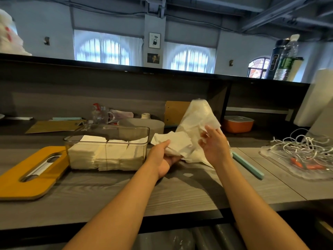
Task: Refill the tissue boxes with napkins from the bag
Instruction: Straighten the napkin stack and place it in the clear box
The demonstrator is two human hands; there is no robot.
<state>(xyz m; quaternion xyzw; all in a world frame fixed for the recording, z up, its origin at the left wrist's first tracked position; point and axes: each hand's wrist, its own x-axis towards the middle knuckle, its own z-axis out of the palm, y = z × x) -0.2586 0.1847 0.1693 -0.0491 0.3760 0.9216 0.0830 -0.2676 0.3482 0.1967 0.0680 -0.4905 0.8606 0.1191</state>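
no writing reads clearly; left of the grip, the clear tissue box (108, 147) holds stacked napkins. left hand (163, 156) pinches a napkin wad (175, 144); right hand (213, 144), fingers spread, touches the napkin bag (197, 120) behind it.

Café service counter (126, 192), arched windows (102, 49)

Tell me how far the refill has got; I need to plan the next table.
Done: the clear box already holds stacked napkins, about half full, and its yellow lid lies off beside it. In hand: the left hand grips a bunch of napkins while the right hand is at the bag. Left: adding these and closing the lid.
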